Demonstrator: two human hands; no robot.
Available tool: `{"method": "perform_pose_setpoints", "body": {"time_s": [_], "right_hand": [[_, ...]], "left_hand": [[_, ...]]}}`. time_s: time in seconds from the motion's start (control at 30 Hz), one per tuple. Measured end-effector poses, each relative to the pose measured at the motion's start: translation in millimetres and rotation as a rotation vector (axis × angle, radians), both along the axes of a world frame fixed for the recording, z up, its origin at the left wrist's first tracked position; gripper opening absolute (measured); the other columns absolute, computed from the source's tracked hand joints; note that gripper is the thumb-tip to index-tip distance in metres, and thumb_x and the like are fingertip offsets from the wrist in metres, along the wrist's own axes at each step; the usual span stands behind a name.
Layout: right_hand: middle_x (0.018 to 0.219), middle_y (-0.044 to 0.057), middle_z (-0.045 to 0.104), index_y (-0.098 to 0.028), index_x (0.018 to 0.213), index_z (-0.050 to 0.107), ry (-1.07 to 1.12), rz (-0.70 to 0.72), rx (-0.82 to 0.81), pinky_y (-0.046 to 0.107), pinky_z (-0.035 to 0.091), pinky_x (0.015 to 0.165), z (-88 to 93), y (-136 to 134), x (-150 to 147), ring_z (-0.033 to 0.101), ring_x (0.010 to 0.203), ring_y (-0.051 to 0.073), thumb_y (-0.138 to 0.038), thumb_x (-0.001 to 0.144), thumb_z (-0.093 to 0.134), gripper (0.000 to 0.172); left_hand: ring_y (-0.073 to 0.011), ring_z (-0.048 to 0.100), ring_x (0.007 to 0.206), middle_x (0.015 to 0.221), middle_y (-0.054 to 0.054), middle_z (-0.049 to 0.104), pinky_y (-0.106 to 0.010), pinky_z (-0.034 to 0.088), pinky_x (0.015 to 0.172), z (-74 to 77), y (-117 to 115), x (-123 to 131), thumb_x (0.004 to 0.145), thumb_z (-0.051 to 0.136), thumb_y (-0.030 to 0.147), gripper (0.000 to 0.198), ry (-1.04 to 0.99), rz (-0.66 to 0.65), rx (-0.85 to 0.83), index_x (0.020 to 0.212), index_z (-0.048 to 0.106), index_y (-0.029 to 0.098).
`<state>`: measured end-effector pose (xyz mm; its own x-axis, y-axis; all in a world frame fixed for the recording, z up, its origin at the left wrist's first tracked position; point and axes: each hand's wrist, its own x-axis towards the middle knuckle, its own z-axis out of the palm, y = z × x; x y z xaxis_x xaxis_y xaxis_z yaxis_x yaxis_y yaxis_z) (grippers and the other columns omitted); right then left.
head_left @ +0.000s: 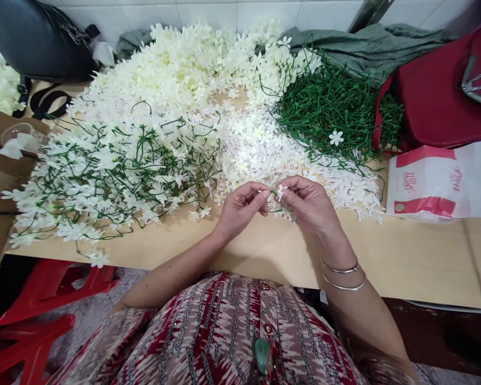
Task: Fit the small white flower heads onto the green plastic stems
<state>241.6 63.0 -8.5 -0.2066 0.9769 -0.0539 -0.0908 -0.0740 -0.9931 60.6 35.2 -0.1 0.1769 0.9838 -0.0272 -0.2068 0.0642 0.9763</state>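
My left hand (246, 207) pinches a short green plastic stem (273, 191) between thumb and forefinger, above the table's front part. From the other side my right hand (308, 206) grips a small white artificial flower (280, 192) at the end of that stem. The two hands are close together, fingertips nearly meeting at the flower. Just behind them lies a spread of loose white petal pieces (260, 149). To the left is a heap of white flowers on green stems (132, 171), and to the right a tangled pile of bare green stems (324, 107) with one white flower (336, 138) on top.
A pale wooden table (425, 256) carries everything. Cream blossoms (176, 69) are piled at the back. A red bag (444, 91) and a white-and-red paper bag (425, 182) stand right; a black bag (44, 43) and a cardboard box (0, 182) left. Red stools (60, 289) stand below.
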Motion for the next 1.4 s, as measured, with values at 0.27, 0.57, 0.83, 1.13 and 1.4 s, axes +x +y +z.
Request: {"method": "perform_pose_setpoints", "body": {"time_s": [0.27,0.57,0.83,1.13,1.4], "right_hand": [[0.075,-0.001,0.069,-0.023,0.077,0.072,-0.022,-0.026,0.055,0.028,0.046,0.061,-2.3,-2,-6,0.057,0.066,0.013,-0.039,0.076,0.084,0.021],[0.065,-0.002,0.065,-0.022,0.078,0.073,-0.069,-0.014,0.021,0.025,0.040,0.053,-5.7,-2,-9,0.052,0.058,0.012,-0.038,0.076,0.083,0.019],[0.063,-0.002,0.065,-0.022,0.077,0.073,-0.058,0.001,-0.010,0.025,0.037,0.052,-5.6,-1,-9,0.050,0.056,0.012,-0.041,0.074,0.085,0.022],[0.068,-0.001,0.069,-0.023,0.075,0.072,-0.040,0.028,-0.007,0.027,0.047,0.057,-4.3,0,-10,0.059,0.062,0.014,-0.039,0.074,0.085,0.020],[0.069,-0.001,0.070,-0.023,0.076,0.071,-0.013,0.039,-0.009,0.028,0.049,0.058,0.4,-1,-13,0.061,0.061,0.013,-0.036,0.077,0.085,0.020]], "left_hand": [[-0.0105,0.067,0.067,0.072,0.001,0.069,-0.025,0.058,0.071,-11.3,-2,0,0.092,0.072,0.054,0.036,0.020,0.031,0.073,0.089,0.066,0.019],[-0.0118,0.069,0.070,0.075,0.000,0.069,-0.025,0.057,0.072,-16.1,-4,-1,0.096,0.066,0.054,0.035,0.095,0.057,0.117,0.091,0.065,0.020],[-0.0127,0.069,0.070,0.076,0.000,0.069,-0.027,0.056,0.074,-14.3,-3,-3,0.096,0.065,0.058,0.038,0.120,0.037,0.129,0.089,0.065,0.020],[-0.0126,0.069,0.070,0.074,0.000,0.071,-0.027,0.056,0.073,-12.8,-3,-5,0.096,0.066,0.055,0.036,0.113,0.003,0.109,0.090,0.064,0.020],[-0.0119,0.069,0.070,0.073,0.000,0.070,-0.025,0.056,0.072,-17.5,0,-5,0.097,0.067,0.052,0.034,0.132,0.012,0.119,0.090,0.064,0.019]]}}
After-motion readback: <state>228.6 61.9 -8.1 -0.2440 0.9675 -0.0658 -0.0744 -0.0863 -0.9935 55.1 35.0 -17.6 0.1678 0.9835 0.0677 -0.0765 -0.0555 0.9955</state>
